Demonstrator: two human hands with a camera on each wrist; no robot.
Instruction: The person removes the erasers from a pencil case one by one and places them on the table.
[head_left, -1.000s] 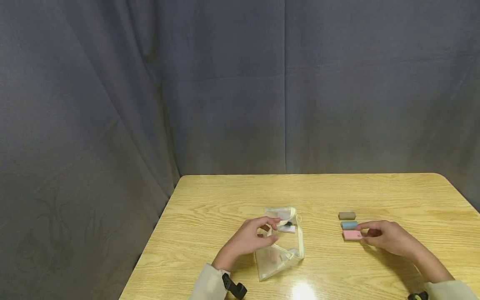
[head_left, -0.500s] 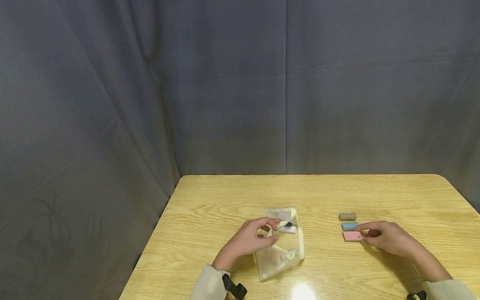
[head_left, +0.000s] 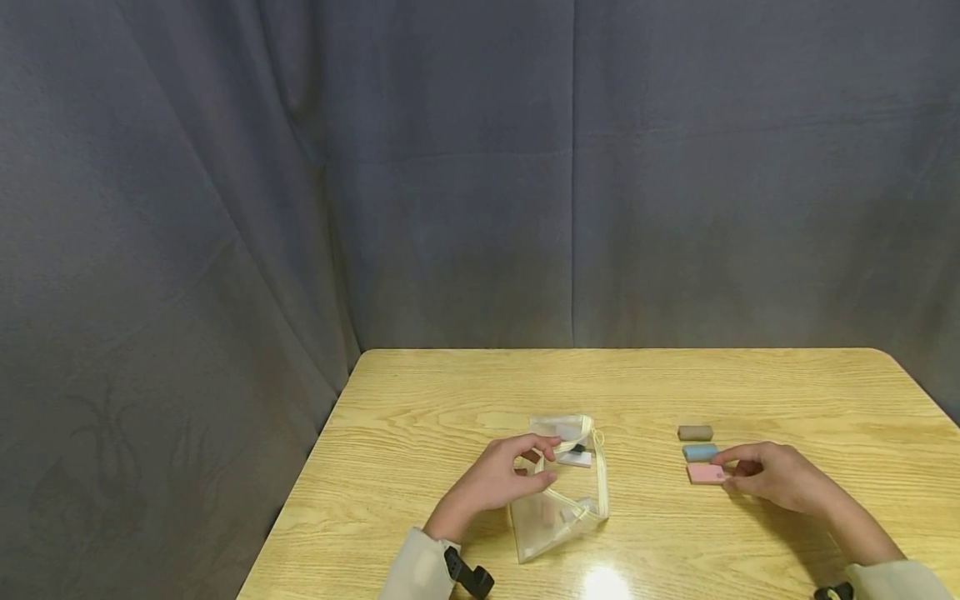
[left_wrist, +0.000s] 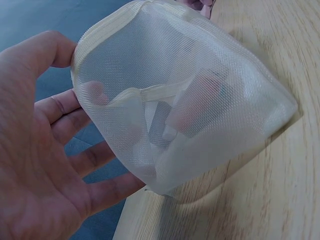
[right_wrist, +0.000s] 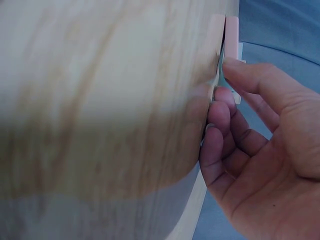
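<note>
Curtain (head_left: 450, 208): grey-blue, hanging behind the wood-grain table (head_left: 435, 392).
Bag (head_left: 538, 527): pale mesh with cream edging, sitting on the table, small things (left_wrist: 197, 105) showing dimly through it.
Left hand (head_left: 495, 475): clamped on the bag's edge, fingertips visible through the mesh.
Right hand (head_left: 782, 480): well apart from the left, fingers curled, thumb touching the pink block (head_left: 703, 474) at its right end; I can't tell whether it pinches.
Row: right of the bag, pink nearest the person, then the blue block (head_left: 699, 452), the brown block (head_left: 694, 433) farthest.
</note>
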